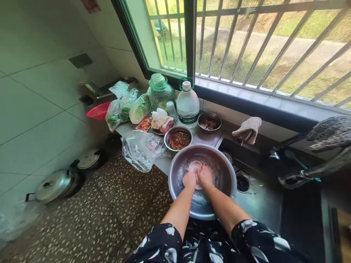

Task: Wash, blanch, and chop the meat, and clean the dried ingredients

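A large metal basin [175, 182] with water in it stands at the counter's edge, partly over the sink. Down inside it, my left hand [189, 179] and my right hand [205, 175] are close together, fingers curled around a pale pink piece of meat [195, 166]. Its exact kind does not show, and my hands cover much of it. Just beyond the basin is a small metal bowl [178, 140] of brownish strips in liquid. Another metal bowl [209, 122], holding dark reddish pieces, sits farther back.
To the right lies the sink [260, 204] with its faucet [290, 179]. A glove [248, 129] hangs behind it. Along the window stand a water jug [188, 104], a glass jar [161, 95] and bagged cabbage [139, 108]. A plastic bag [142, 149] overhangs the counter; lidded pots [56, 185] sit on the floor.
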The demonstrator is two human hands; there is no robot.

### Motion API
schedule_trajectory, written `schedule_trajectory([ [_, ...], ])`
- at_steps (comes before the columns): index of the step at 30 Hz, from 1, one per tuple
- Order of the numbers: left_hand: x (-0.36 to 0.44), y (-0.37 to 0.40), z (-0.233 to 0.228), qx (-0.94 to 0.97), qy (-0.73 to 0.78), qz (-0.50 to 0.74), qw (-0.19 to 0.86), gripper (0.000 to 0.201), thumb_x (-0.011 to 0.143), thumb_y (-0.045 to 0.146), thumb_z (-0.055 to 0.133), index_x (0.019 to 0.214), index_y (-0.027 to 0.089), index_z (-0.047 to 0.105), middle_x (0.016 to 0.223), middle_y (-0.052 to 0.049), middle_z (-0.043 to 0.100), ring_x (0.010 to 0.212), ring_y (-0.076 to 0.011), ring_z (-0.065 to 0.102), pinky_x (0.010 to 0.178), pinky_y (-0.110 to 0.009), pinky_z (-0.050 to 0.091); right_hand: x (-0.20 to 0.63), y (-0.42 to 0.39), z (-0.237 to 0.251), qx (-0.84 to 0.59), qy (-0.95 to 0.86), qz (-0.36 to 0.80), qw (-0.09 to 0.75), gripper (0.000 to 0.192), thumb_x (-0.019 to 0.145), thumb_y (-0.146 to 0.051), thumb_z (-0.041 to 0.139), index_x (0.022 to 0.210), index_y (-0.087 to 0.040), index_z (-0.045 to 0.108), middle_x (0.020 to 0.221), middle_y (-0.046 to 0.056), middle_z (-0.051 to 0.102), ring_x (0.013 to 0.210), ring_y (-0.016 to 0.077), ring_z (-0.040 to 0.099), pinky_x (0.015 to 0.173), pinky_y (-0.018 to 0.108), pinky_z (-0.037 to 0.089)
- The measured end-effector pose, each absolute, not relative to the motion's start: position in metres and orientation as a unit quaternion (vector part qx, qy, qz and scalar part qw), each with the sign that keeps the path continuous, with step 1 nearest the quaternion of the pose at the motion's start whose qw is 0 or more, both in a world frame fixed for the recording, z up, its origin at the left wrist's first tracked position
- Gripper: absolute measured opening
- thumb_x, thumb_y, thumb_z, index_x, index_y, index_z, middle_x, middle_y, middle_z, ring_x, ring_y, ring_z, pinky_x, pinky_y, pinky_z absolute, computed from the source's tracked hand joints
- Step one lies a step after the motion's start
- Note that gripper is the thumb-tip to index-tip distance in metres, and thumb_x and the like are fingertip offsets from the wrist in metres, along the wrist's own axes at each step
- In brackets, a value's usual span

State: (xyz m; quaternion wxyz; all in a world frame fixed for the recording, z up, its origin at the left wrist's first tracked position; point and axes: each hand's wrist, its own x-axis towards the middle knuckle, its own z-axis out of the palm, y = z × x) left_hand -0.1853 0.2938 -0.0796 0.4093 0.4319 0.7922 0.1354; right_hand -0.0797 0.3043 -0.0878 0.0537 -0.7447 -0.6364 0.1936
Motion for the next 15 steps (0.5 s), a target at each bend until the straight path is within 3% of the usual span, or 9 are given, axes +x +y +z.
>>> schedule_trajectory([
  [4, -0.200, 0.313, -0.081, 0.427, 0.748, 0.102, 0.497, 0.038, 0.067, 0.028, 0.065, 0.097, 0.006, 0.059, 0.100, -0.025, 0.060, 0.108, -0.0366, 0.050, 0.090, -0.042, 0.032, -0.079, 0.312, -0.088, -0.747, -0.501, 0.401, 0.174, 0.039, 0.069, -0.035, 0.058, 0.101, -0.012, 0.056, 0.082, 0.009, 0.065, 0.075, 0.0194, 0.059, 0.068, 0.027, 0.043],
  [8, -0.206, 0.339, -0.070, 0.513, 0.716, 0.115, 0.459, 0.053, 0.054, 0.010, 0.070, 0.105, 0.011, 0.057, 0.118, -0.022, 0.052, 0.122, -0.0374, 0.034, 0.097, -0.046, 0.024, -0.061, 0.325, -0.088, -0.635, -0.417, 0.569, 0.314, 0.034, 0.057, -0.029, 0.066, 0.088, -0.014, 0.061, 0.066, 0.000, 0.062, 0.056, 0.0125, 0.055, 0.054, 0.022, 0.041],
  [11, -0.203, 0.352, -0.066, 0.661, 0.598, 0.119, 0.438, 0.050, 0.053, 0.013, 0.071, 0.100, 0.021, 0.062, 0.116, -0.013, 0.056, 0.121, -0.0316, 0.036, 0.098, -0.040, 0.026, -0.053, 0.337, -0.087, -0.640, -0.466, 0.553, 0.262, 0.024, 0.048, -0.022, 0.070, 0.070, -0.015, 0.063, 0.050, -0.005, 0.055, 0.047, 0.0089, 0.049, 0.049, 0.019, 0.037],
  [13, -0.202, 0.357, -0.068, 0.686, 0.572, 0.078, 0.443, 0.037, 0.048, 0.015, 0.074, 0.083, 0.022, 0.066, 0.104, -0.010, 0.061, 0.115, -0.0311, 0.043, 0.095, -0.037, 0.030, -0.051, 0.342, -0.086, -0.691, -0.455, 0.512, 0.232, 0.019, 0.045, -0.021, 0.072, 0.059, -0.014, 0.061, 0.041, -0.006, 0.049, 0.043, 0.0082, 0.045, 0.046, 0.019, 0.035],
  [15, -0.202, 0.359, -0.072, 0.668, 0.592, 0.047, 0.448, 0.023, 0.046, 0.019, 0.076, 0.067, 0.021, 0.066, 0.093, -0.008, 0.064, 0.107, -0.0305, 0.049, 0.090, -0.035, 0.033, -0.052, 0.343, -0.088, -0.724, -0.413, 0.492, 0.253, 0.019, 0.045, -0.022, 0.072, 0.057, -0.014, 0.060, 0.040, -0.005, 0.049, 0.042, 0.0088, 0.045, 0.045, 0.019, 0.035],
])
